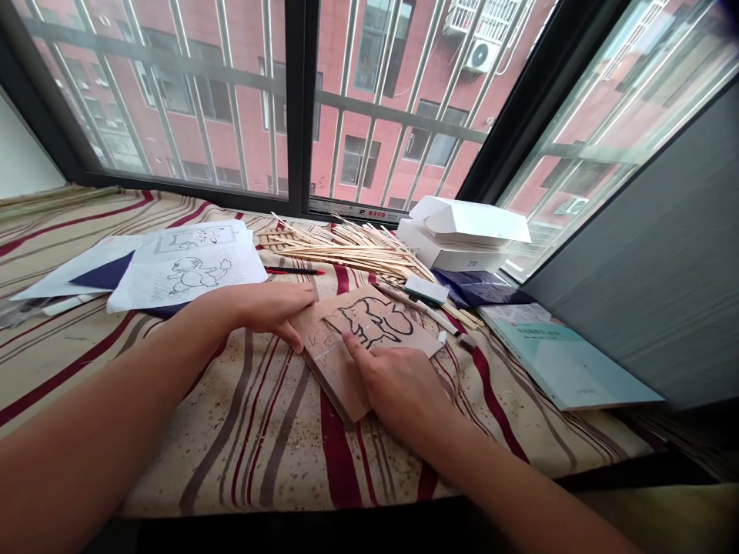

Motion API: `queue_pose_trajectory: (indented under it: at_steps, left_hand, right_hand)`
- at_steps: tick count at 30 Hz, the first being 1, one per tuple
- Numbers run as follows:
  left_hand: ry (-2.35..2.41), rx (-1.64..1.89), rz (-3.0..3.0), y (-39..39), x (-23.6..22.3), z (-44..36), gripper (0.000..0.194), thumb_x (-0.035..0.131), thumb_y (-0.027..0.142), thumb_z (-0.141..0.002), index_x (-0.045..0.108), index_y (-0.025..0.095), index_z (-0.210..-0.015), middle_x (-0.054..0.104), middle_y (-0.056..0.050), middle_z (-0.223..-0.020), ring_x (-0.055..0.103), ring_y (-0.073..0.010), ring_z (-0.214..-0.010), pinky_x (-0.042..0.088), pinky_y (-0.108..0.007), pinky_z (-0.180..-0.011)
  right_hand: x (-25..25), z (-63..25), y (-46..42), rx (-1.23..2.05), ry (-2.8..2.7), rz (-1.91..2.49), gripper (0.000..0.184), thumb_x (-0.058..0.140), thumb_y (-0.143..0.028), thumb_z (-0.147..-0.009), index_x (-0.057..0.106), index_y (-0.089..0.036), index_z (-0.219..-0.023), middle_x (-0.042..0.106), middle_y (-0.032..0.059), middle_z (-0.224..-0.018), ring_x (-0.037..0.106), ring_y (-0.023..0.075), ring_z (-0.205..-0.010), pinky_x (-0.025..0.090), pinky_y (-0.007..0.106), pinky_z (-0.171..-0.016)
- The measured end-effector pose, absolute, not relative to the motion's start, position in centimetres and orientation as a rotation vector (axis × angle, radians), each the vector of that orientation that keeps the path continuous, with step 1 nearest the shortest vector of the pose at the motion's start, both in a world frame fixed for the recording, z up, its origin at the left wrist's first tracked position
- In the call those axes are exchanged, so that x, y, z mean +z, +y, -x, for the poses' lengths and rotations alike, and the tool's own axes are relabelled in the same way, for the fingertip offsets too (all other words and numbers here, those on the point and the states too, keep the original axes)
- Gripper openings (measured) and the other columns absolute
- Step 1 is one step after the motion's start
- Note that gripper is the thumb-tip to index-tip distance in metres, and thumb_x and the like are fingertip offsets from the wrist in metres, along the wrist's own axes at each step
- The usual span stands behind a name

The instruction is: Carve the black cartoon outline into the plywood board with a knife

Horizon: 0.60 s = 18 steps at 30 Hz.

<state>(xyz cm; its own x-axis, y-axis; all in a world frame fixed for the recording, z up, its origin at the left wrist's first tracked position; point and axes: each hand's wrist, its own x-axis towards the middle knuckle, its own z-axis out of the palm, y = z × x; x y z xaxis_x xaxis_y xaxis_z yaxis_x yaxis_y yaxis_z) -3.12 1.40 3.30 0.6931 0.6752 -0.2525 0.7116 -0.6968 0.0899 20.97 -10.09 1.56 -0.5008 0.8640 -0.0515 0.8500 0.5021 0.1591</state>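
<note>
- Wooden board (346,385): on striped cloth (289,469), between the 2 hands; a bold dark outline (404,315) covers its far right part, only faint lines its left; marking appears partial.
- Left hand (274,308): on the board's far left corner, thumb spread from the other fingers.
- Right hand (404,381): index finger extended, its tip at the outline; whether the fingers pinch anything, cannot tell.
- Far side: thin wooden sticks (352,250) and an eraser (426,290) restrict movement, as judged.
- Near side: cloth extends from the board's corner to the front edge, affording more room.
- Left: 2 drawn figures on paper (248,258).
</note>
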Motion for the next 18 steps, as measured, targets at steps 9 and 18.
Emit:
queue_pose_trajectory:
  at_steps: [9,18]
  left_hand:
    - [1.168,-0.319,-2.681,1.1,3.7,2.8,0.050,0.084,0.047,-0.079,0.058,0.017,-0.109,0.066,-0.012,-0.120,0.063,-0.0277,-0.108,0.048,-0.034,-0.092]
    - [1.190,-0.338,-2.666,0.9,3.9,2.7,0.050,0.084,0.045,-0.081,0.059,0.015,-0.113,0.066,-0.012,-0.120,0.063,-0.0285,-0.111,0.048,-0.034,-0.094]
  right_hand:
    - [1.0,-22.5,-8.9,0.206,2.697,-1.428,0.068,0.046,-0.013,-0.096,0.047,-0.022,-0.163,0.080,0.0074,-0.089,0.072,0.0251,-0.075,0.022,0.038,-0.058]
    - [1.8,-21.7,-9.4,0.173,2.652,-1.453,0.067,0.041,-0.010,-0.097,0.046,-0.020,-0.164,0.080,0.0092,-0.091,0.073,0.0251,-0.076,0.022,0.037,-0.057]
